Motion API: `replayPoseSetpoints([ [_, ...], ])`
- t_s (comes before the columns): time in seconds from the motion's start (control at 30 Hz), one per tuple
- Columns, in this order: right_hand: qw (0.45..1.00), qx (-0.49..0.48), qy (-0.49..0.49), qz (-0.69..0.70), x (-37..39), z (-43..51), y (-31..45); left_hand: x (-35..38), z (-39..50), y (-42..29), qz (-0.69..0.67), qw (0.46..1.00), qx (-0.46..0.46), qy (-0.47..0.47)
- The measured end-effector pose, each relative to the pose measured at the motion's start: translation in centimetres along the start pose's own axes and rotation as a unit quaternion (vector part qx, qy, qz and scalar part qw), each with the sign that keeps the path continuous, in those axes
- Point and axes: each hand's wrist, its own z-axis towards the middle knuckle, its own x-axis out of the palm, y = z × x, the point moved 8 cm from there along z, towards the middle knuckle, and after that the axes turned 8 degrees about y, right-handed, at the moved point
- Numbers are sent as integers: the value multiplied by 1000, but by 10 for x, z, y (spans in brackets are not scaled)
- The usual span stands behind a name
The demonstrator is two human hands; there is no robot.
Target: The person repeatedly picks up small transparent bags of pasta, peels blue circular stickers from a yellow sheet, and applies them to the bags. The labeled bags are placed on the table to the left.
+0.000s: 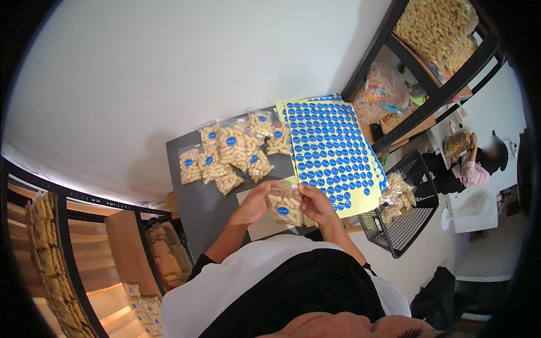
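A clear plastic zip bag of pale stick-shaped snacks, with a round blue sticker on its front, hangs between my two hands. My left hand pinches its upper left corner. Its upper right corner is between the fingers of my right hand. Beyond them, a pile of similar stickered snack bags lies on the dark grey table. To the right are yellow-backed sheets of round blue stickers; several stickers are gone from the top sheet's near end. A pale sheet of paper lies under my hands.
A black plastic basket with snack bags stands at the table's right. Dark-framed shelves holding bulk snack bags rise at upper right; another shelf unit is at lower left. Farther right, a person holds a bag of colourful pieces.
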Motion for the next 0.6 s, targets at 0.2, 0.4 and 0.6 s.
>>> replayPoseSetpoints([
  [0.2, 990, -39, -46, -126, -13, 6, 20, 3, -10, 12, 153, 985, -59, -42],
  [0.4, 934, -49, -86, -343, -7, 0, 35, -2, -16, 13, 247, 962, -109, -43],
  [0.6, 905, -66, -61, -416, -8, 10, 27, -12, -21, 11, 337, 933, -114, -50],
])
